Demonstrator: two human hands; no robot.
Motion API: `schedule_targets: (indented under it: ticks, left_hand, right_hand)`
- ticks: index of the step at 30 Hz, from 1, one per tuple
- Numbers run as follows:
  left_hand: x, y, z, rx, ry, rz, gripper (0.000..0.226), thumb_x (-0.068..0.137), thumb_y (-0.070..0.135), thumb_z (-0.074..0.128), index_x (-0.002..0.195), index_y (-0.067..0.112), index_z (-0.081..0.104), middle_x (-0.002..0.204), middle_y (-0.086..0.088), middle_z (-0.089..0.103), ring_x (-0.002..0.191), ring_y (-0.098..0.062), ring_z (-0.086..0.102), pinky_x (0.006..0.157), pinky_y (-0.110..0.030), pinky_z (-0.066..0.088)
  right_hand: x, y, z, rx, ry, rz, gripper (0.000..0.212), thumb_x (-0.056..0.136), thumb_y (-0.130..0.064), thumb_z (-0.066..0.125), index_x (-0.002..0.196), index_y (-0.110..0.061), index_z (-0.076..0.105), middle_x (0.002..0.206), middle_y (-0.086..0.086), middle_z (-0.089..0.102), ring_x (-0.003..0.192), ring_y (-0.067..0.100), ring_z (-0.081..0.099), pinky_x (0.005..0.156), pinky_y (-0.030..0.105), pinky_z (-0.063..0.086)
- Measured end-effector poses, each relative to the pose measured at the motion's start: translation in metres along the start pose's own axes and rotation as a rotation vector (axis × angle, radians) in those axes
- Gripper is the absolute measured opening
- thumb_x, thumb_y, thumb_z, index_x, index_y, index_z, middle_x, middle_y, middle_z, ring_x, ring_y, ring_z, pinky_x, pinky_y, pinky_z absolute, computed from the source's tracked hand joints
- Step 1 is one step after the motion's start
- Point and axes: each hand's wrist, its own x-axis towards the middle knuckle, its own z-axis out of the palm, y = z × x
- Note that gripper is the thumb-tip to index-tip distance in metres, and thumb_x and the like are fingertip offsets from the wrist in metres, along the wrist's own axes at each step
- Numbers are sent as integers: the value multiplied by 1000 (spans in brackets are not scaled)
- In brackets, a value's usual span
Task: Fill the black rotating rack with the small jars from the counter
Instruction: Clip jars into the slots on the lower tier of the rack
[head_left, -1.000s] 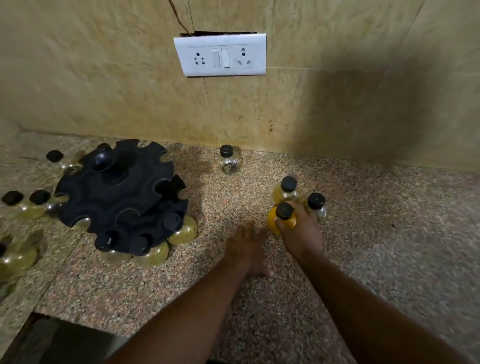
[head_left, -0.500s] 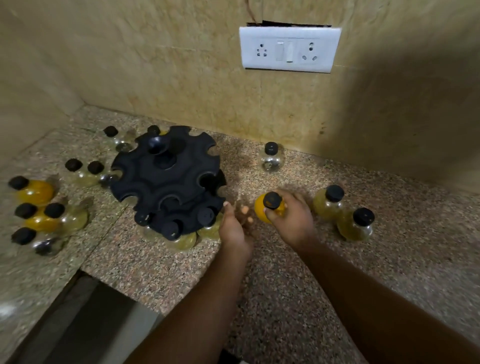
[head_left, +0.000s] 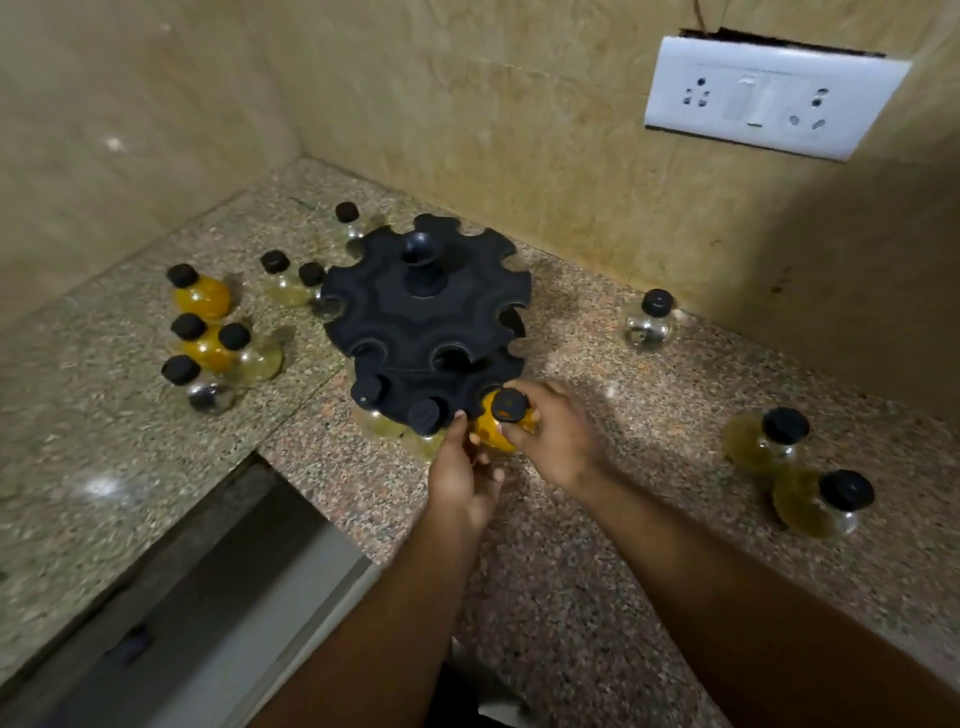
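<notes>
- My right hand (head_left: 553, 441) grips a small orange-filled jar (head_left: 496, 431) with a black cap, fingers (head_left: 524, 395) wrapped round its neck and bulb, at the near edge of the black rotating rack (head_left: 426, 317).
- My left hand (head_left: 465, 483) reaches in just beside it, fingers narrow, tips touching the jar's underside and the rack's lower tier; whether they grip anything I cannot tell.
- The rack stands on the speckled granite worktop (head_left: 571, 597) near the corner of the tiled wall (head_left: 467, 104), with two capped jars (head_left: 397, 410) already hanging in lower-tier slots just left of the one I hold.
- The upper tier's notches facing me are bare.
- A cluster of jars (head_left: 218, 343), some orange, some pale, sits well to the rack's left; three more (head_left: 306, 275) stand close behind its left side.
- A clear jar (head_left: 649, 325) stands alone near the wall to the right.
- Two yellowish jars (head_left: 795, 467) rest touching each other at far right.
- A white switch-and-socket plate (head_left: 769, 98) is fixed to the wall above.
</notes>
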Motion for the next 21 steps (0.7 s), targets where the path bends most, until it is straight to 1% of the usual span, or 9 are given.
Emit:
schedule_targets:
  ticks: [2, 5, 10, 13, 16, 18, 20, 21]
  left_hand:
    - [2, 8, -11, -14, -62, 12, 34, 100, 48, 51, 77, 24, 57, 58, 11, 41, 47, -6, 35, 44, -24, 26]
    - [2, 17, -24, 62, -99, 41, 40, 100, 55, 48, 76, 24, 56, 59, 10, 38, 49, -8, 33, 50, -27, 22]
    - [-4, 28, -32, 192, -152, 20, 41, 102, 52, 46, 78, 23, 62, 56, 10, 36, 50, -7, 31, 52, -27, 20]
    - [-9, 28, -27, 206, -159, -2, 39, 101, 50, 49, 80, 21, 65, 56, 10, 38, 48, -7, 32, 49, -25, 22]
    - [-11, 25, -18, 236, -160, -22, 37, 100, 50, 51, 83, 22, 65, 57, 9, 40, 49, -7, 31, 48, -25, 23]
    - [-11, 21, -12, 253, -164, -32, 38, 102, 49, 49, 81, 21, 65, 55, 9, 40, 50, -8, 31, 45, -22, 27]
    - [-14, 16, -4, 267, -146, -8, 38, 103, 45, 49, 81, 18, 63, 54, 8, 44, 48, -9, 36, 41, -21, 31]
    - [-16, 12, -1, 283, -112, 31, 36, 102, 43, 51, 82, 15, 64, 54, 6, 49, 46, -9, 41, 40, -21, 32]
  right_hand:
    - [3, -10, 5, -18, 19, -11, 54, 84, -31, 78, 134, -30, 59, 122, 3, 59, 110, 26, 60, 91, 36, 50]
    - [8, -21, 11, -39, 13, -10, 54, 82, -33, 80, 133, -29, 60, 123, 5, 61, 109, 27, 62, 92, 38, 52]
    - [10, -28, 19, -51, 52, 47, 51, 78, -35, 84, 124, -28, 63, 122, 4, 59, 107, 28, 62, 88, 35, 51]
    - [10, -28, 18, -32, 105, 117, 51, 76, -38, 85, 121, -26, 65, 119, 6, 57, 105, 29, 61, 86, 36, 52]
    - [10, -23, 12, -63, 136, 184, 55, 75, -46, 85, 123, -29, 63, 123, 4, 55, 105, 27, 61, 80, 34, 50]
    - [9, -16, 6, -77, 155, 206, 59, 74, -51, 83, 124, -32, 61, 124, 2, 56, 105, 26, 62, 78, 34, 50]
    - [4, -8, 1, -50, 163, 221, 58, 75, -51, 82, 126, -33, 59, 124, 1, 56, 105, 25, 62, 78, 34, 52]
    - [0, -4, -1, -34, 164, 219, 58, 77, -50, 81, 127, -34, 58, 124, 0, 56, 106, 24, 62, 80, 36, 53]
